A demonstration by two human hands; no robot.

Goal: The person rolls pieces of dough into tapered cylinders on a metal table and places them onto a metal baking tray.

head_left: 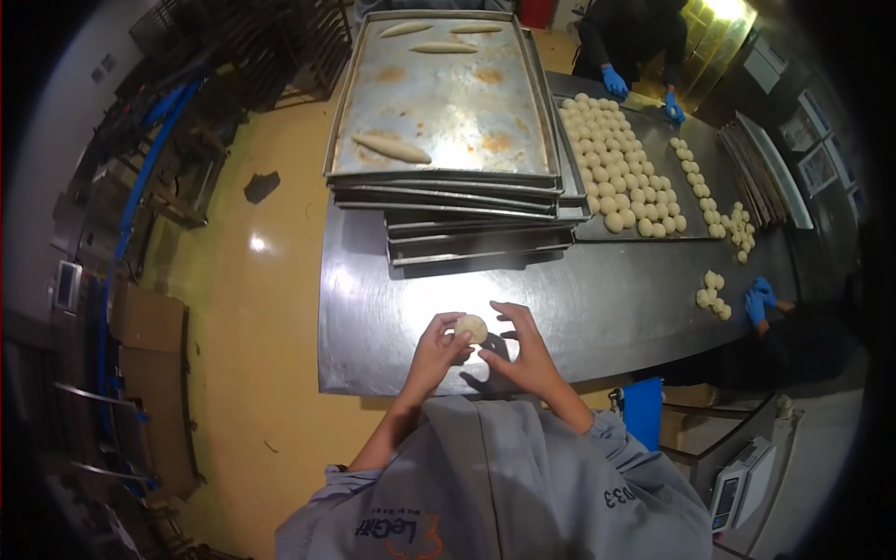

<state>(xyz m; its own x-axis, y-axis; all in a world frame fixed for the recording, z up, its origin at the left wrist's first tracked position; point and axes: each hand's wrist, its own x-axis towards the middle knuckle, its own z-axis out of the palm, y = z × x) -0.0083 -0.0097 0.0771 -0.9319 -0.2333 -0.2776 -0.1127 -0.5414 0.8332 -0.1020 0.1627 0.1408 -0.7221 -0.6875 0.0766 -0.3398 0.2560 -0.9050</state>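
My left hand [444, 341] holds a small round, flattened piece of pale dough [472, 327] between thumb and fingers, just above the steel table [364, 308]. My right hand [511, 347] is open beside it, thumb and fingers spread apart around the dough's right side. Beyond them, a tall stack of metal trays [441, 103] carries several long, tapered dough pieces [390, 147] on its top sheet.
Dough balls fill a tray [616, 159] at right, with loose clusters [711, 294] nearby. Two co-workers' blue-gloved hands work at the back [614, 82] and right edge [756, 306]. A tray pile [751, 168] leans right. Yellow floor [252, 345] and racks lie left; a scale [737, 485] is lower right.
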